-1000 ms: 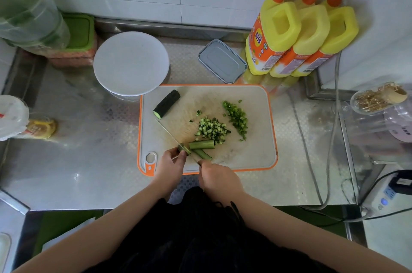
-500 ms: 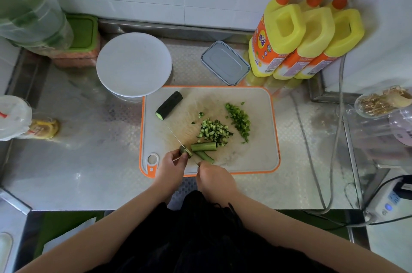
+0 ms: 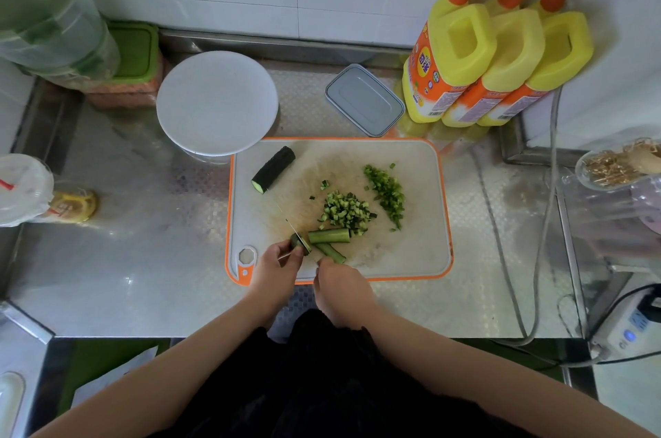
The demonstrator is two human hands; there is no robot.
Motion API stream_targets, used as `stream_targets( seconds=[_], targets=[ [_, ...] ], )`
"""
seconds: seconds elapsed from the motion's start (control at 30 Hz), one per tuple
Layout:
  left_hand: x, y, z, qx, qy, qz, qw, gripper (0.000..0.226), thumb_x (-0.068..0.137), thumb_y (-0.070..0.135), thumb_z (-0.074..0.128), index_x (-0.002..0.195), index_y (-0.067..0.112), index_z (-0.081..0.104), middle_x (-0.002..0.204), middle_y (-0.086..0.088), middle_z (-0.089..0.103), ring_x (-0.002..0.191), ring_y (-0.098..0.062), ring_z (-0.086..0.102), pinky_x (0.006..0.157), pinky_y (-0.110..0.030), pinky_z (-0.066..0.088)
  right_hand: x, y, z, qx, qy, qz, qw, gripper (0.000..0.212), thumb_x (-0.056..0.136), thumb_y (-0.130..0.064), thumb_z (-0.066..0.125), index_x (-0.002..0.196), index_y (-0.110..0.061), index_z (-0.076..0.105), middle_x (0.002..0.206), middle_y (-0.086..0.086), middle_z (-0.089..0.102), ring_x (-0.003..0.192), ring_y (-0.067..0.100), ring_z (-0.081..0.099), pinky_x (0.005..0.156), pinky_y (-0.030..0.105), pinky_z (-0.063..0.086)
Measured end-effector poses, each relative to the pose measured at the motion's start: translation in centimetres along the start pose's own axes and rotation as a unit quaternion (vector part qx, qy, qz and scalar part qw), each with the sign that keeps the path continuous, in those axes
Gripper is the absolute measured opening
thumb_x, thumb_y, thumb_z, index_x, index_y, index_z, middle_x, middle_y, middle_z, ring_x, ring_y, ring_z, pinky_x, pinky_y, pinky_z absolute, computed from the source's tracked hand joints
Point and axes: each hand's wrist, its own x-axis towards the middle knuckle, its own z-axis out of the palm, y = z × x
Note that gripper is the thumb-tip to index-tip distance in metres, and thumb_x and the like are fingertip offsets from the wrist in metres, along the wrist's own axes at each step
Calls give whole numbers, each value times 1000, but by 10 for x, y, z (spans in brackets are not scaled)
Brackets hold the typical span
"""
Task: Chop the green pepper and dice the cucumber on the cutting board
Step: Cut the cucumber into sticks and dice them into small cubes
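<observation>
Orange-rimmed and white, the plastic cutting board [image 3: 411, 251] lay on the steel counter [image 3: 143, 266], its near edge at the person's hands. The left hand [image 3: 277, 267] pinched a short dark-green cucumber piece [image 3: 298, 243] against the board with curled fingertips. The right hand [image 3: 339, 285] was closed around a knife handle, hidden inside the fist; the thin knife blade [image 3: 286, 216] ran up and to the left from it, crossing the pinched piece. Just right of that piece lay two pale-green cucumber sticks [image 3: 329, 241], touching each other. Beyond them sat a heap of diced cucumber [image 3: 345, 212], and to its right a strip of finely chopped green pepper [image 3: 386, 194]. An uncut dark cucumber stub [image 3: 273, 169] rested at the board's far left corner. A round white lid [image 3: 217, 102] overlapped that corner; three yellow pump bottles [image 3: 493, 65] stood at the far right by a grey rectangular tin [image 3: 365, 99].
</observation>
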Motion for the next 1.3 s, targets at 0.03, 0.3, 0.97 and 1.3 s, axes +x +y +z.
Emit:
stream_targets(
  seconds=[0.03,0.3,0.97,1.3],
  targets=[
    [0,0,0,2,1,1,1000,39,98,33,52,130,11,53,117,2,64,93,-5,59,46,-5,42,1,0,1,-1,-3,3,1000,17,97,-15,40,106,-4,50,101,17,66,92,34,64,65,32,41],
    [-5,8,-1,18,-8,-6,1000,39,99,31,51,133,11,50,122,1,61,97,-8,57,62,-13,42,5,1,3,-11,-15,5,1000,18,97,-12,40,106,-3,53,103,17,66,93,32,64,67,31,41],
    [-8,9,-2,143,1,135,980,67,99,30,47,132,72,5,113,-1,52,86,-15,56,85,-33,44,12,18,-23,233,22,21,972,39,98,-49,37,90,-17,58,81,2,62,82,24,61,69,33,44],
    [-6,7,-2,140,-15,130,981,65,101,30,44,138,68,6,120,5,47,99,-9,50,90,-31,40,32,12,-34,212,52,12,976,37,95,-47,47,113,-17,60,80,-2,62,74,19,62,63,34,49]
  ],
)
